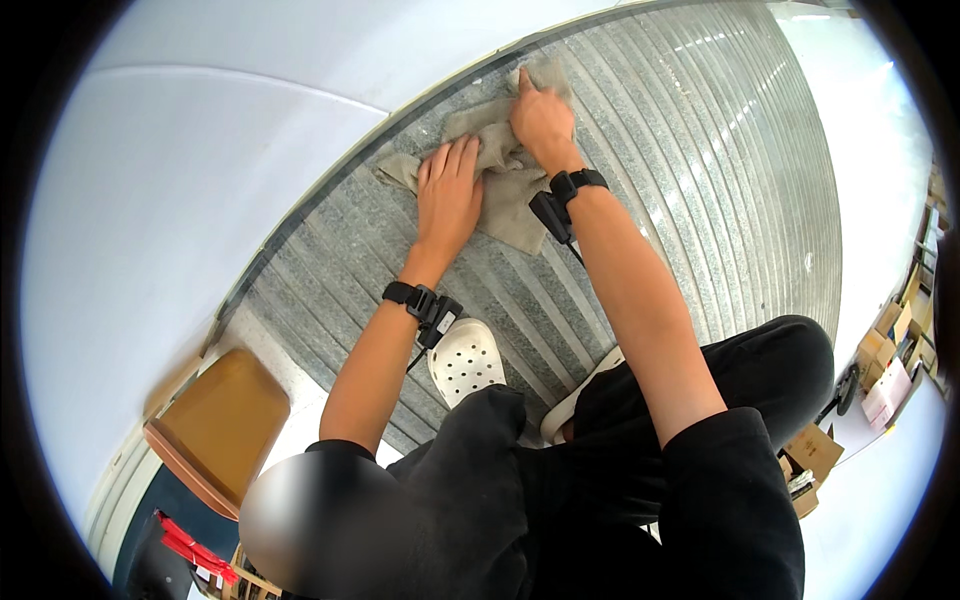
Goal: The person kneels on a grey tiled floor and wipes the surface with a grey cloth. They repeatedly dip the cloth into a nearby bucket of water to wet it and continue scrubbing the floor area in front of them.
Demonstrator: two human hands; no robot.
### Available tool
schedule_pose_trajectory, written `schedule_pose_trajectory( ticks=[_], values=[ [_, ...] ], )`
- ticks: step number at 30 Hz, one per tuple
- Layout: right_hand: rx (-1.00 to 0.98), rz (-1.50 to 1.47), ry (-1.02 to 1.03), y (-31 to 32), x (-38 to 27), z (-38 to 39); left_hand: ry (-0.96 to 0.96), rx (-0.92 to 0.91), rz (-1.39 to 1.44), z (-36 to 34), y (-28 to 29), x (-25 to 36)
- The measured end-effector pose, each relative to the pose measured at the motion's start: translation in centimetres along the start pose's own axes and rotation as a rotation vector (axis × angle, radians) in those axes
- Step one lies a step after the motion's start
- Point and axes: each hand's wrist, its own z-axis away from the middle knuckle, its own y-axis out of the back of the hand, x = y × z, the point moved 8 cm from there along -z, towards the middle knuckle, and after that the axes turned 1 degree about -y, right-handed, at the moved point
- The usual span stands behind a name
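- I see a grey-brown cloth (515,208) which lies, creased and partly bunched, on a ribbed grey surface (700,190), near the border with a pale panel (240,130).
- The left hand (450,200) rests on the left part of the cloth, palm down. Its fingers are stretched and close together, flat upon the folds, and they do not pinch it.
- The right hand (545,118) is on the far part of the cloth, a little further away than the left one. Its index finger is extended and touches the fabric; the other fingers are bent and mostly hidden, so I cannot tell if they hold some cloth.
- A loose corner of the cloth spreads toward the person, between the two wrists.
- Each wrist carries a black strap with a small box: the left strap (425,306), the right strap (577,185).
- A white shoe with holes (466,362) stands on the ribbed surface, below the cloth.
- At the left is a brown rounded seat (225,420); at the far right are cardboard boxes (815,450).
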Motion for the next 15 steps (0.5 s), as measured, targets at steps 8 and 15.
schedule_pose_trajectory(
  ticks=[8, 15],
  values=[
    [-0.04, -0.018, -0.108, 0.5, 2.6, 6.4, -0.067, -0.034, 0.01, 1.6, 0.3, 1.7],
    [0.003, -0.135, -0.346, 1.3, 5.2, 11.4, -0.066, -0.055, 0.106, 4.2, -0.2, 3.0]
  ],
)
